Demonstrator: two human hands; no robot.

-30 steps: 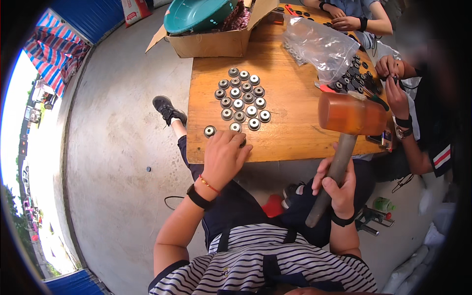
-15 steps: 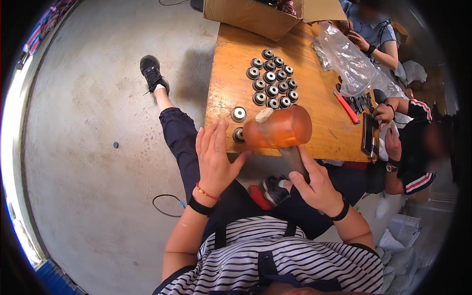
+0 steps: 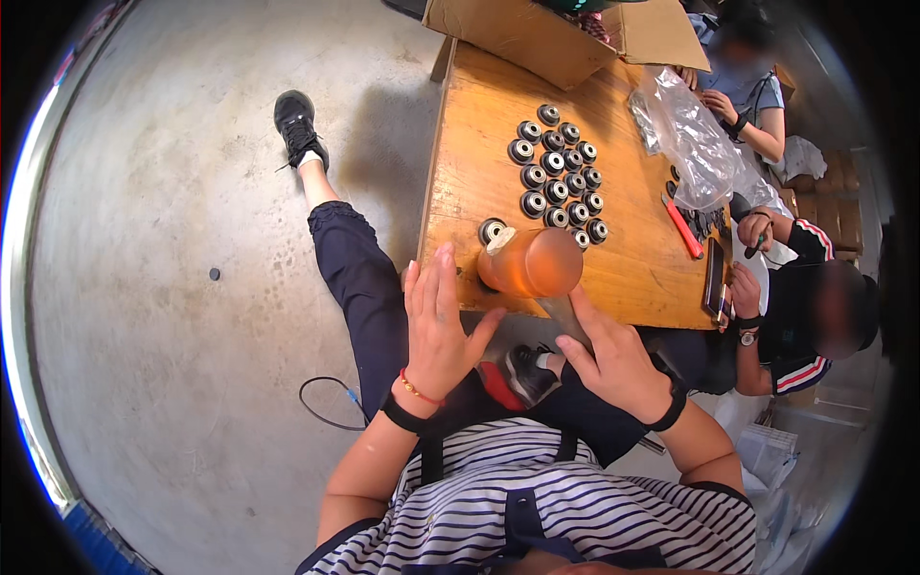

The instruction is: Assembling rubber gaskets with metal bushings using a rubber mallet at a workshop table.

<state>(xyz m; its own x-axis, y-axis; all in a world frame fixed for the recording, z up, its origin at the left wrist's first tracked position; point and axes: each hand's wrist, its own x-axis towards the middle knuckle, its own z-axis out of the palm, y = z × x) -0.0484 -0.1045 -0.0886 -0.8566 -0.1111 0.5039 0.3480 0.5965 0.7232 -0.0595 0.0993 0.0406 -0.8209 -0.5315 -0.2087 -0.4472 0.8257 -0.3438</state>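
Observation:
My right hand is closed round the grey handle of a mallet with a translucent orange head. The head hangs over the near left corner of the wooden table and hides what lies under it. Just beyond it, partly covered, stands one round black part with a metal centre. To the left of the mallet, my left hand is held at the table edge with its fingers stretched and thumb apart, holding nothing. Several similar black wheel-like parts stand grouped farther back on the table.
A cardboard box sits at the table's far end. Clear plastic bags, a red-handled knife and small black pieces lie along the right side. Two other people work there, one with hands close to the table's right edge.
The mallet head has come down and left relative to the table, now covering the nearest black part. My left hand stays open beside it. The view has shifted slightly.

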